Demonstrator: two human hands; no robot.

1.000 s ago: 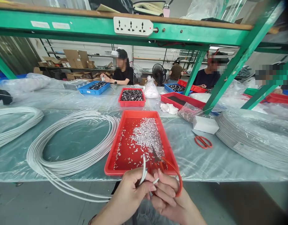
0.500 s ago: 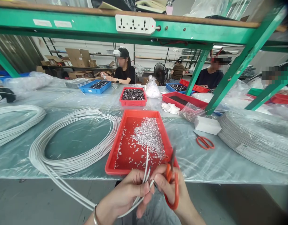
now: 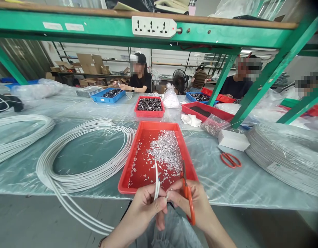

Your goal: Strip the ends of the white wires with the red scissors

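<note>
My left hand (image 3: 143, 208) is closed around several white cables (image 3: 157, 175), whose ends stick up above the thumb. Fingers of my right hand (image 3: 196, 199) pinch at a short white cable end beside my left thumb; what lies between the fingertips is mostly hidden. Orange-handled scissors (image 3: 189, 199) also hang in my right hand, blades pointing up. Just beyond both hands is a red tray (image 3: 125, 174) with a heap of small silvery scraps (image 3: 168, 148). The cables run back to a large white coil (image 3: 49, 172) on the left.
A second pair of orange scissors (image 3: 230, 159) lies to the right, near a white box (image 3: 233, 139) and a big wrapped coil (image 3: 285, 162). Another red tray (image 3: 149, 113) holds dark parts. A green frame post (image 3: 254, 91) stands right. Co-workers (image 3: 139, 81) sit across the table.
My hands have drawn closer together at the cable end. The scissors have turned more upright in my right hand. The view has shifted slightly to the left.
</note>
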